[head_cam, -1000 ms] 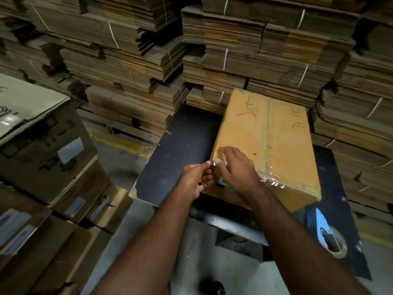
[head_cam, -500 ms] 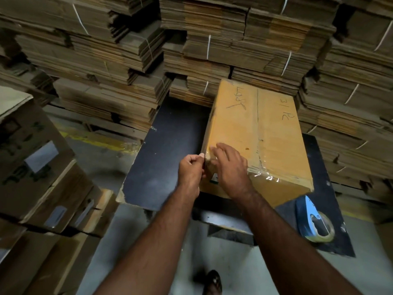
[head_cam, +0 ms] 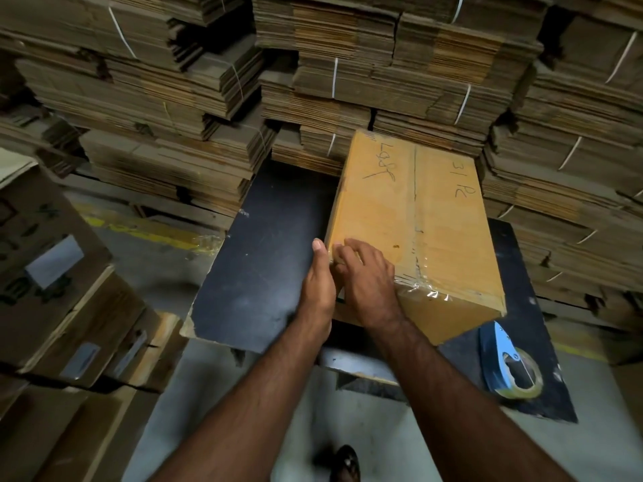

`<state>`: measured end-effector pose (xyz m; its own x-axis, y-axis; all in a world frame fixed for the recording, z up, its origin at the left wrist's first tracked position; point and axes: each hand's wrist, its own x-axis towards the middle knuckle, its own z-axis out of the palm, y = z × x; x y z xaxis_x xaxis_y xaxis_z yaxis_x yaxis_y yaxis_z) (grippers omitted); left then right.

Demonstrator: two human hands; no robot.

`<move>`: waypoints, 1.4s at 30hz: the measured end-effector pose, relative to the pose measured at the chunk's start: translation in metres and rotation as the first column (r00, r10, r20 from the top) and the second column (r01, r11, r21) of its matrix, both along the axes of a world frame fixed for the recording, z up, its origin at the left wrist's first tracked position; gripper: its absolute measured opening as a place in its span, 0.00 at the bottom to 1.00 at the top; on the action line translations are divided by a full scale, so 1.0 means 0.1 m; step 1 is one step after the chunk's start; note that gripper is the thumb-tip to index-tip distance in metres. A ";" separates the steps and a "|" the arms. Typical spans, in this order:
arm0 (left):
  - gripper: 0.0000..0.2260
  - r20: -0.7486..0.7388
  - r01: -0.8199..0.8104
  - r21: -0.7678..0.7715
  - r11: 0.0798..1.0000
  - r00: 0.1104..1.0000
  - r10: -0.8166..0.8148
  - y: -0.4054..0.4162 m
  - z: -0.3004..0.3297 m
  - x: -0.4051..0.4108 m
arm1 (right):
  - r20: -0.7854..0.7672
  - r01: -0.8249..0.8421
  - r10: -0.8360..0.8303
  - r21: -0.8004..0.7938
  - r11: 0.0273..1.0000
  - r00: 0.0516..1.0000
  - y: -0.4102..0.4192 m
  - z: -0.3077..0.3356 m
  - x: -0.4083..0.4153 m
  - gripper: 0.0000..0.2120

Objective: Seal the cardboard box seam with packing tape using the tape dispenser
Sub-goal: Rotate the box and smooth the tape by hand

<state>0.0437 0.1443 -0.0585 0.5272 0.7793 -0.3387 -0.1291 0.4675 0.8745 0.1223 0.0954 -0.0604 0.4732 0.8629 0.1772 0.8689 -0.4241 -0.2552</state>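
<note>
— Where is the cardboard box [head_cam: 414,217]?

— It lies flat on the dark tabletop [head_cam: 271,259], taking up the right half, its far end against the stacks of flattened cardboard [head_cam: 382,71] behind the far edge. Its near end reaches towards the tabletop's near edge. Handwriting shows on both top flaps, and clear packing tape [head_cam: 417,238] runs along the centre seam and folds over the near end, where it shines.

— And the hands?

— Both are at the box's near-left corner. The left hand [head_cam: 318,283] is pressed flat against the left side of the box, fingers straight, thumb up along the edge. The right hand [head_cam: 365,276] rests on top of that corner, fingers spread and lightly bent, pressing down on the surface. Neither grip is closed around anything.

— The tape dispenser?

— The blue tape dispenser [head_cam: 506,360] lies by itself near the tabletop's near-right corner, well apart from both hands, with its roll of tape mounted.

— Anything else around?

— More boxes [head_cam: 59,273] stacked on the left, beyond the tabletop's left edge, and a shoe [head_cam: 344,464] on the floor below.
</note>
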 end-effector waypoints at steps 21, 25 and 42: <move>0.30 -0.573 0.569 0.708 0.418 0.809 -0.131 0.43 -0.99 -0.75 | 0.114 -0.085 0.098 -0.114 0.990 0.989 -0.40 -0.04 0.32 0.28; 0.27 -0.431 0.424 0.838 0.343 0.901 -0.060 0.28 -0.42 -0.40 | 0.089 -0.055 0.058 -0.039 0.998 0.994 -0.39 -0.05 0.31 0.28; 0.26 -0.513 0.512 0.855 0.086 0.859 -0.010 0.52 -0.38 -0.11 | 0.021 -0.003 0.002 0.026 1.000 1.000 -0.37 -0.05 0.28 0.29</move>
